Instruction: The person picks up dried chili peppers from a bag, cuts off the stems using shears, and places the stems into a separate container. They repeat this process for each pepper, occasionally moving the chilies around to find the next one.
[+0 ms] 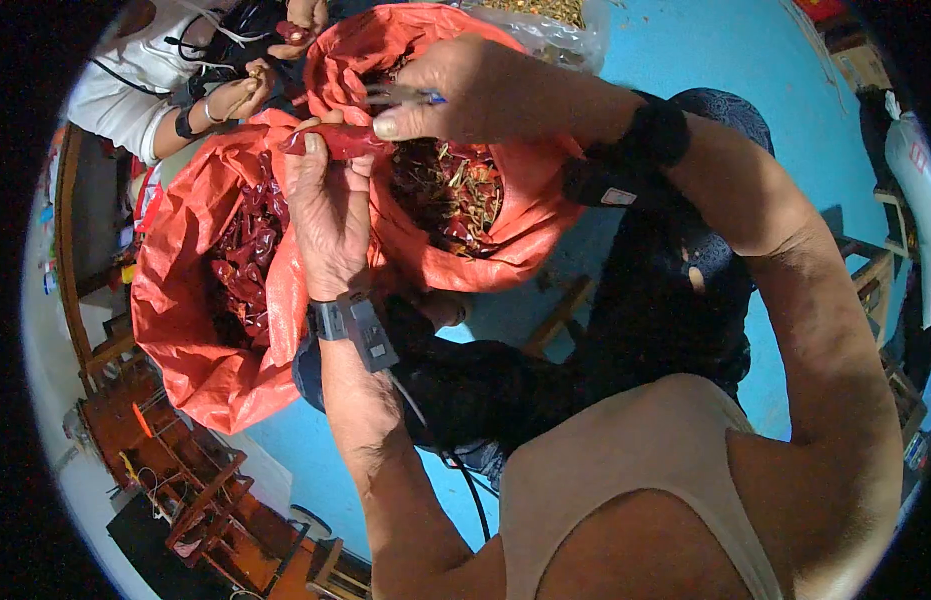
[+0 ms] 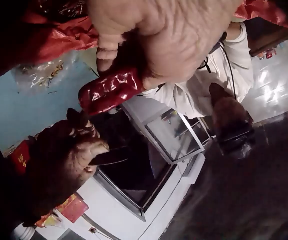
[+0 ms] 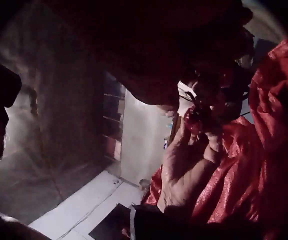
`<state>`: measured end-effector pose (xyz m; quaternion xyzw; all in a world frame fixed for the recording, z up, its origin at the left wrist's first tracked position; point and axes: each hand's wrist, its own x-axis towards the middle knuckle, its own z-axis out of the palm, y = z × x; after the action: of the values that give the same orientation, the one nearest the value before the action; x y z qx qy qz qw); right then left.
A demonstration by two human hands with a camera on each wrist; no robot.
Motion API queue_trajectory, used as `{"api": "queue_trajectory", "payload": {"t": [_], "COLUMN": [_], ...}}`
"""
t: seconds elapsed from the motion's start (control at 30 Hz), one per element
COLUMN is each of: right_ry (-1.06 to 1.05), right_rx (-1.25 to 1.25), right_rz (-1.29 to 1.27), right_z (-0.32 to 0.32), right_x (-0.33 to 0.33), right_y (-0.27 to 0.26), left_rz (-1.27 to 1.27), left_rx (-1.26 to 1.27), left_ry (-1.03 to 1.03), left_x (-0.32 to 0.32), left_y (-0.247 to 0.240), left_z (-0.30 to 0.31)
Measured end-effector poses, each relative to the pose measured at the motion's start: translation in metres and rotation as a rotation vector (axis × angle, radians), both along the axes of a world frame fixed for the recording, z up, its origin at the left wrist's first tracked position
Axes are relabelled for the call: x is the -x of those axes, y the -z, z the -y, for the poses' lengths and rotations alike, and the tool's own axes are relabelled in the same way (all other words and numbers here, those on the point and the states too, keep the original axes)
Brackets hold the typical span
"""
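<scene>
A glossy dried red chili pepper [image 1: 335, 140] is held between the thumb and fingers of my left hand [image 1: 330, 215], above the rims of two orange woven sacks. Beside its right end, my right hand [image 1: 455, 90] grips a scissors-like metal tool [image 1: 390, 95] with a blue part; most of its handle is hidden by the hand. In the left wrist view the chili [image 2: 111, 90] juts out from the left fingers, and a dark blade [image 2: 109, 157] extends from the right hand [image 2: 84, 157]. The right wrist view is dark, with the chili [image 3: 194, 120] atop the left fingers.
The left sack [image 1: 175, 290] holds many red chilies [image 1: 250, 250]; the right sack [image 1: 525, 225] holds chilies mixed with cut stems [image 1: 455, 190]. Another person's hands [image 1: 240, 95] work at the upper left. A clear plastic bag [image 1: 575, 40] lies behind, and wooden furniture [image 1: 185, 490] stands lower left.
</scene>
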<state>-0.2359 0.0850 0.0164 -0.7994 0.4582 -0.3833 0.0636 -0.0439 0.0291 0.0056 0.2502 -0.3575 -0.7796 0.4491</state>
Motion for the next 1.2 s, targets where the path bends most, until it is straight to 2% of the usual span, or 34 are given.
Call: {"api": "queue_trajectory", "payload": {"t": [0.17, 0.23, 0.3, 0.33, 0.37, 0.4, 0.43, 0.47, 0.5, 0.53, 0.57, 0.6, 0.63, 0.67, 0.7, 0.73, 0.77, 0.8, 0.87, 0.9, 0.97, 1.0, 1.07, 1.1, 1.13, 1.17, 1.2], "right_ry": [0.020, -0.088, -0.058, -0.032, -0.081, -0.077, -0.087, -0.100, -0.102, -0.112, -0.118, -0.117, -0.162, -0.201, -0.203, -0.128, -0.048, -0.050, -0.239, -0.241, -0.388, -0.389, -0.375, -0.375, -0.397, -0.419, -0.419], "right_rx": [-0.091, 0.028, 0.088, 0.158, -0.156, -0.156, -0.070, 0.012, 0.006, 0.200, 0.396, 0.396, -0.009, -0.416, -0.416, -0.634, -0.851, -0.850, -0.538, -0.534, -0.673, -0.669, -0.566, -0.568, -0.676, -0.784, -0.784], "right_rz": [0.001, 0.070, -0.001, -0.078, 0.171, 0.174, 0.068, -0.039, -0.037, -0.103, -0.167, -0.163, 0.136, 0.427, 0.423, 0.624, 0.824, 0.821, 0.933, 0.931, 1.301, 1.296, 1.147, 1.146, 1.262, 1.375, 1.373], "right_z": [0.000, -0.002, 0.000, 0.001, -0.003, -0.004, -0.005, -0.005, -0.002, 0.002, 0.004, 0.002, -0.006, -0.013, -0.019, -0.026, -0.029, -0.030, -0.032, -0.030, -0.024, -0.021, -0.018, -0.019, -0.022, -0.024, -0.025], "right_x": [-0.005, -0.004, 0.000, 0.003, 0.005, 0.005, 0.006, 0.006, 0.005, 0.003, 0.001, 0.001, 0.000, -0.001, -0.003, -0.006, -0.007, -0.006, -0.009, -0.011, -0.019, -0.020, -0.022, -0.022, -0.023, -0.022, -0.017], "right_y": [0.016, 0.015, 0.016, 0.012, 0.005, 0.005, 0.005, 0.005, 0.009, 0.011, 0.013, 0.016, 0.008, -0.002, -0.013, -0.024, -0.029, -0.026, -0.017, -0.014, -0.015, -0.012, -0.009, -0.008, -0.013, -0.018, -0.021], "left_rz": [0.039, 0.064, 0.631, 0.629, 0.833, 1.016, 0.955, 0.989, 1.040, 1.090, 1.096, 1.014, 0.925, 0.924, 0.840, 0.757, 0.706, 0.705, 0.531, 0.529, 0.532, 0.539, 0.590, 0.448, 0.303, 0.278, 0.156], "left_rx": [0.038, 0.047, 0.592, 0.591, 1.066, 1.548, 1.603, 1.591, 1.464, 1.336, 1.332, 1.132, 0.933, 0.934, 0.923, 0.911, 0.795, 0.796, 0.593, 0.557, 0.600, 0.634, 0.693, 0.493, 0.295, 0.264, 0.196], "left_ry": [0.045, 0.040, -0.356, -0.356, -0.272, -0.162, -0.046, 0.012, 0.053, 0.092, 0.095, 0.120, 0.140, 0.136, 0.073, 0.012, -0.022, -0.026, -0.156, -0.194, -0.267, -0.339, -0.328, -0.196, -0.066, 0.050, 0.224], "left_x": [0.005, 0.009, 0.013, 0.013, 0.012, 0.011, 0.017, 0.021, 0.020, 0.020, 0.017, 0.016, 0.017, 0.019, 0.022, 0.025, 0.028, 0.033, 0.044, 0.047, 0.052, 0.053, 0.048, 0.045, 0.042, 0.039, 0.030], "left_y": [-0.001, -0.004, -0.007, -0.012, -0.019, -0.023, -0.023, -0.021, -0.010, -0.005, -0.003, -0.001, -0.002, -0.004, -0.007, -0.008, -0.004, -0.002, 0.000, 0.003, 0.007, 0.008, 0.003, -0.001, -0.008, -0.021, -0.027], "left_z": [-0.007, -0.008, -0.010, -0.010, -0.008, -0.008, -0.014, -0.023, -0.024, -0.027, -0.028, -0.032, -0.035, -0.035, -0.035, -0.036, -0.037, -0.039, -0.045, -0.044, -0.040, -0.038, -0.035, -0.036, -0.035, -0.035, -0.031]}}
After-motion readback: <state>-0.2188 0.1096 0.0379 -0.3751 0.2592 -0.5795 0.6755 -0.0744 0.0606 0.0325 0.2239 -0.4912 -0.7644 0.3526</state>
